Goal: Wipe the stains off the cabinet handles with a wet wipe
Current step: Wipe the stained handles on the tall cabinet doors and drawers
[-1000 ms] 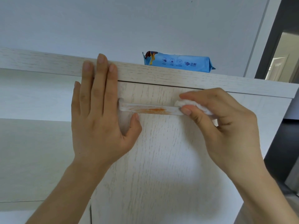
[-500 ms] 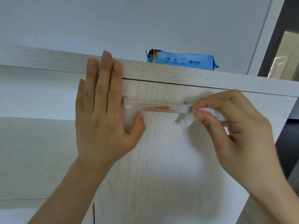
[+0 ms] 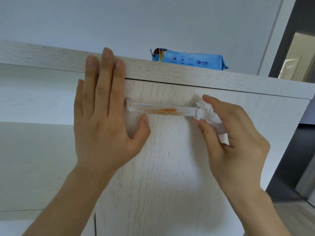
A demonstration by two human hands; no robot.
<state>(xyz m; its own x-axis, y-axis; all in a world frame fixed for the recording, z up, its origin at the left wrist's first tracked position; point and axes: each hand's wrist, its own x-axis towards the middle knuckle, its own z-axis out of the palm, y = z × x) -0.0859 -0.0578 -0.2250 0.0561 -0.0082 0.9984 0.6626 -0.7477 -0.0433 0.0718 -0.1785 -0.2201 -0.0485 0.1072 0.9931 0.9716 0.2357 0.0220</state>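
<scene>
- Open shelf area [image 3: 34,150]: it occupies the left part of the view, pale and wood-grained, beneath the cabinet top board [image 3: 170,74], which runs across the full width.
- Left hand [image 3: 104,120]: it lies flat against the cabinet front at the left edge of the door. The fingers are straight and released, grasping nothing. Three fingertips reach up onto the front edge of the top board. The thumb is spread to the right, its tip just below the left end of the handle.
- Cabinet door [image 3: 162,167]: light wood grain, closed, with a thin dark gap between its upper edge and the top board.
- Handle [image 3: 162,109]: a pale horizontal bar mounted near the top of the door, between the two hands. An orange stain [image 3: 163,110] runs along the middle of its front face, fading toward the left end.
- Wipe packet [image 3: 189,59]: a blue packet lying on the cabinet top, above the handle and against the wall.
- Wet wipe [image 3: 207,113]: white and crumpled, touching the right end of the handle, with a loose corner hanging lower inside the hand.
- Right hand [image 3: 233,133]: it pinches the wet wipe between the forefinger above and the thumb below; the remaining fingers curl behind the wipe.
- Doorway [image 3: 296,65]: a dark frame at the far right edge.
</scene>
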